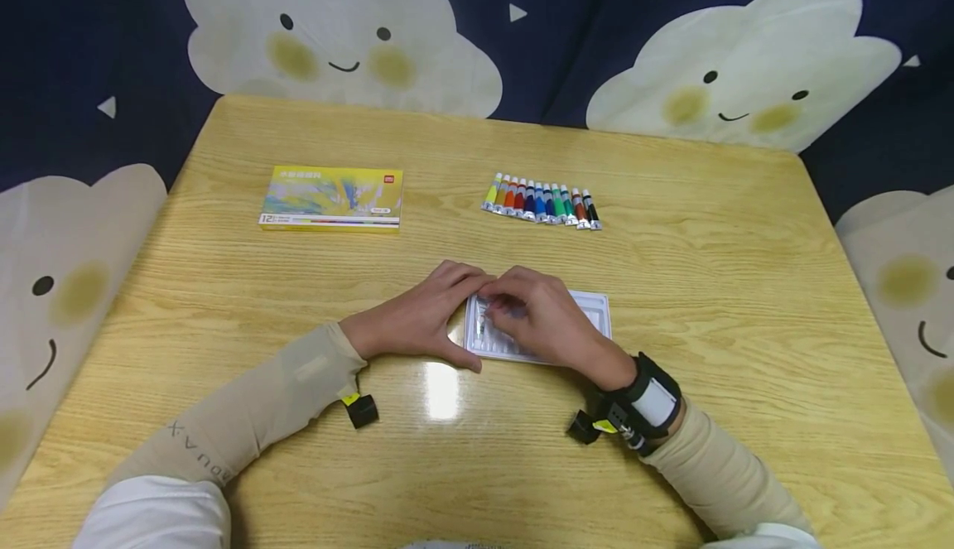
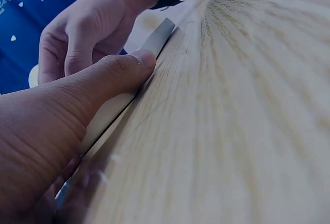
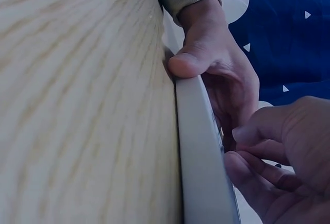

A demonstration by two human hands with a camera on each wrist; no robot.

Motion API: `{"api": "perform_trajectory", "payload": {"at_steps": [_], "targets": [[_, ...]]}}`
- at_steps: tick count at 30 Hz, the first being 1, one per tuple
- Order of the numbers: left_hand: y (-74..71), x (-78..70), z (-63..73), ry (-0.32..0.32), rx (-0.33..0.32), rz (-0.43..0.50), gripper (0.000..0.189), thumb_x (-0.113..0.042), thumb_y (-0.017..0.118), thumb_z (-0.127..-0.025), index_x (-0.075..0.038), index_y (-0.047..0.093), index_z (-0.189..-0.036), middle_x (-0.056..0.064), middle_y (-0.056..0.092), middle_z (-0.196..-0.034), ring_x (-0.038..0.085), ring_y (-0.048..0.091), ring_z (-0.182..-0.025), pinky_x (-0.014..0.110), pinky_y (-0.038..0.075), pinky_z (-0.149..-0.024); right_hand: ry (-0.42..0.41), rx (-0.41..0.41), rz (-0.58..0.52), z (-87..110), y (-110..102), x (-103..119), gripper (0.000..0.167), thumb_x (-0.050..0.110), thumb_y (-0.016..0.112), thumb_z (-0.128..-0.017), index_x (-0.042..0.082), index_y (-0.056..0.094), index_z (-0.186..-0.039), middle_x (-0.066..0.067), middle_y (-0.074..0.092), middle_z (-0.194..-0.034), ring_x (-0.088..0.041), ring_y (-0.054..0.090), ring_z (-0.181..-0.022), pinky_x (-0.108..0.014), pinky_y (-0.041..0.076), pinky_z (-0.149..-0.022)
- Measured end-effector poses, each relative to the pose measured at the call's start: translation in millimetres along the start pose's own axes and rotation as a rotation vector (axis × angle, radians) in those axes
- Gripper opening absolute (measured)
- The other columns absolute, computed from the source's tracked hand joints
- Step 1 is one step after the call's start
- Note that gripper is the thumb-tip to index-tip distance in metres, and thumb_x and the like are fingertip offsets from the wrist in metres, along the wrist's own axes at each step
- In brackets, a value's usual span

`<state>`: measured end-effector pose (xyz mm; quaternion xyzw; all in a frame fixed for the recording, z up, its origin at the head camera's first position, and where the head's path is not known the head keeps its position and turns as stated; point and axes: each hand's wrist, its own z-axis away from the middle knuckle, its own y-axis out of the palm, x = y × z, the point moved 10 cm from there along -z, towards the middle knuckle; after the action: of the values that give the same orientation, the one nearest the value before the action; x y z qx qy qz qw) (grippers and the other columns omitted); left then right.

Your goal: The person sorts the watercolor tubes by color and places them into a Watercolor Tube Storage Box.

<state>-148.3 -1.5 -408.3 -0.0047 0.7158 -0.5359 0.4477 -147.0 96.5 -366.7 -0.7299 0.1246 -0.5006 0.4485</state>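
Observation:
A shallow white plastic tray (image 1: 604,317) with ribbed compartments lies on the table, in front of the person. My left hand (image 1: 428,313) grips its left end, the thumb along the near edge and the fingers at the far corner. In the left wrist view the thumb (image 2: 129,67) presses on the tray's side wall. My right hand (image 1: 547,317) reaches over the tray with curled fingers, pinching at a small pale paint tube (image 1: 480,328) in the leftmost part. Most of that tube is hidden by the fingers. The right wrist view shows the right fingertips (image 3: 240,165) close above the tray's rim.
Farther back on the wooden table (image 1: 708,284), several colored paint tubes (image 1: 540,201) lie side by side in a row. To their left lies a yellow paint box (image 1: 331,199). A dark blue cloth with clouds (image 1: 544,36) hangs behind the table.

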Motion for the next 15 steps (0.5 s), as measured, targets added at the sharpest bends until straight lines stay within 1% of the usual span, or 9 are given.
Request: {"api": "perform_trajectory", "payload": {"at_steps": [8,11,15], "targets": [[-0.9,0.2,1.0,-0.004,-0.007,-0.001,0.111,-0.064,0.088,-0.07,-0.013,0.042,-0.156,0.007,0.044,-0.154,0.024,0.038,-0.142,0.045,0.04,-0.12,0.003,-0.009,0.004,-1.8,-8,-2,0.022,0.012,0.073,-0.094,0.01,0.078,-0.115,-0.002,0.075,-0.103,-0.011,0.07,-0.091,-0.031,0.058,-0.081],[-0.2,1.1,0.7,-0.012,0.0,0.007,0.113,-0.065,0.088,-0.07,-0.014,0.038,-0.159,0.006,0.043,-0.154,0.022,0.038,-0.141,0.044,0.04,-0.12,0.009,-0.022,0.01,-2.9,-12,-4,0.023,0.012,0.074,-0.093,0.01,0.078,-0.116,-0.002,0.075,-0.102,-0.012,0.07,-0.09,-0.032,0.058,-0.08],[0.9,2.0,-0.4,-0.019,0.012,0.006,0.117,-0.065,0.087,-0.071,-0.012,0.035,-0.161,0.005,0.042,-0.156,0.022,0.037,-0.143,0.044,0.04,-0.121,0.043,-0.047,0.012,-4.6,-20,-10,0.021,0.014,0.075,-0.094,0.012,0.079,-0.114,-0.002,0.075,-0.101,-0.013,0.071,-0.089,-0.034,0.059,-0.08]]}}
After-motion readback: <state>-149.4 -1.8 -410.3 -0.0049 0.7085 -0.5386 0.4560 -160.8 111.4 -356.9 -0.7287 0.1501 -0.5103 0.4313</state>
